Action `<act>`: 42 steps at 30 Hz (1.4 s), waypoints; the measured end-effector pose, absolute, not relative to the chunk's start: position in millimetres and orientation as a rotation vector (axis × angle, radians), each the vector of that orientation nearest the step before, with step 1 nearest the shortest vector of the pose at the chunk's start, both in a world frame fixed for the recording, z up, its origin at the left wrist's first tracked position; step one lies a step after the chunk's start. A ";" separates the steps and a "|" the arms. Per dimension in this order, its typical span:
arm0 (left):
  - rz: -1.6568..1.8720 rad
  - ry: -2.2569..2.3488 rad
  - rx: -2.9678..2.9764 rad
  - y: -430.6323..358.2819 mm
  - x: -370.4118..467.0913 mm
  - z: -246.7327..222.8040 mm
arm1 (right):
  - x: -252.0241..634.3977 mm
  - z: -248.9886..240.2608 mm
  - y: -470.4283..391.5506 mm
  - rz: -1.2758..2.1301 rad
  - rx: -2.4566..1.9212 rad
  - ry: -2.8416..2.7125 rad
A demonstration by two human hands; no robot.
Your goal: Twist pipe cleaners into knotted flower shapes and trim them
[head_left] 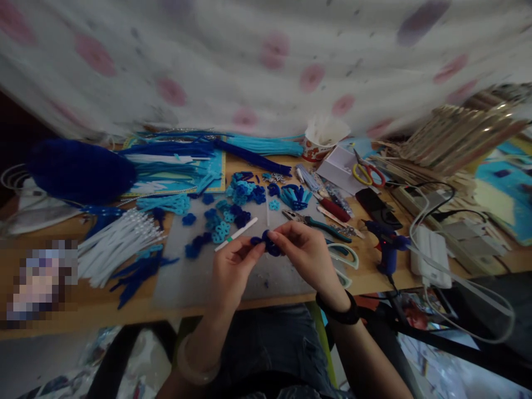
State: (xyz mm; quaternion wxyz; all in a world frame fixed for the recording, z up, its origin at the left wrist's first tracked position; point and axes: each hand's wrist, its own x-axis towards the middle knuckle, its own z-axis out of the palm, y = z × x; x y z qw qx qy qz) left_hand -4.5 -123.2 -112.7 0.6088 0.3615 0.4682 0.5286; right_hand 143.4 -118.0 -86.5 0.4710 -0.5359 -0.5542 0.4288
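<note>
Near the front of a grey mat (178, 282), both hands meet over a small dark blue pipe cleaner flower (272, 246). My left hand (236, 266) pinches its left side between thumb and fingers. From the right, my right hand (305, 249) grips it with thumb and forefinger; the fingers hide part of its shape. A white stick with a green band (245, 228) slants just behind my left hand; whether it is touched I cannot tell. Beyond lie several light blue pipe cleaner flowers (221, 231) and dark blue ones (189, 219).
On the right are pliers (320, 223), white-handled scissors (351, 255), a blue glue gun (388, 249) with cable and a white power block (430, 257). White stems (112, 244) spread on the left. Blue pipe cleaners (266, 145) and a paper cup (320, 141) line the back.
</note>
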 end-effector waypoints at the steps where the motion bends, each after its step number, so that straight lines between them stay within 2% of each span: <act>1: 1.190 1.069 0.854 -122.9 -6.3 -110.8 | 144.0 -85.3 -117.8 1.035 -1.319 -1.393; 8: 1.034 1.044 0.935 -112.6 -19.6 -101.5 | 148.8 -82.5 -117.2 0.873 -1.349 -1.527; 15: 0.904 0.998 0.983 -106.8 -23.7 -102.0 | 146.3 -84.0 -115.3 1.199 -1.236 -1.284; 21: 1.071 0.970 0.788 -114.2 -10.1 -103.2 | 150.3 -84.5 -131.1 0.653 -1.158 -1.581; 25: 1.101 0.963 0.800 -120.8 -7.6 -104.3 | 155.6 -84.7 -138.0 0.523 -1.077 -1.700; 42: 0.986 0.884 0.191 -130.5 -3.1 -81.2 | 152.8 -79.5 -151.6 0.805 -1.197 -1.373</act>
